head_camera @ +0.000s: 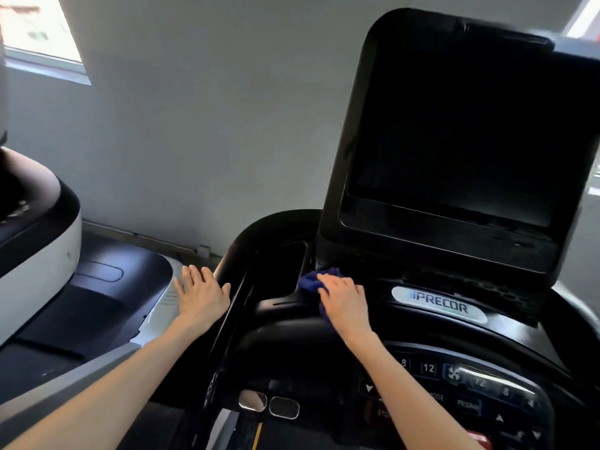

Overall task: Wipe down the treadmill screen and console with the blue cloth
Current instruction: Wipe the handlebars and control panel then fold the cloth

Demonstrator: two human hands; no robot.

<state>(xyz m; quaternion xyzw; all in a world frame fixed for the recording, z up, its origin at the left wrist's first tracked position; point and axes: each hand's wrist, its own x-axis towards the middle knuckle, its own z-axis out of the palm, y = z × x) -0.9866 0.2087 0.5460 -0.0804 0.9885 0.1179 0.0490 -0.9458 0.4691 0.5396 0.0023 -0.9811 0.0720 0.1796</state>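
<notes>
Scene: A person stood at a Precor treadmill, both bare forearms reaching in from the bottom of the frame toward the black console (373, 332).
Right hand: The right hand (344, 297) held the bunched blue cloth (313, 279), fingers curled over it and pressing it down onto the console, just left of centre frame.
Blue cloth: It lay at the foot of the screen housing, between the dark cup recess (285, 264) on its left and the silver Precor badge (440, 303) on its right, with part of it hidden under the palm.
Left hand: The left hand (201, 293) was wide and flat, fingers straight and spread, holding nothing; its thumb side rested against the curved black rail (233, 251) at the console's left rim.
Screen: The treadmill screen (454, 141) stood dark and tilted back, filling the upper right of the frame, well above the cloth.
Controls: Numbered keys (428, 368) and a fan symbol showed at lower right, near a partly visible red button (480, 441) at the bottom edge.
Grip sensors: Two metal pads (269, 405) sat side by side at bottom centre.
Surroundings: A neighbouring black-and-white machine (39, 254) occupied the left edge, below a bright window (42, 30) at upper left in a grey wall (211, 125).
</notes>
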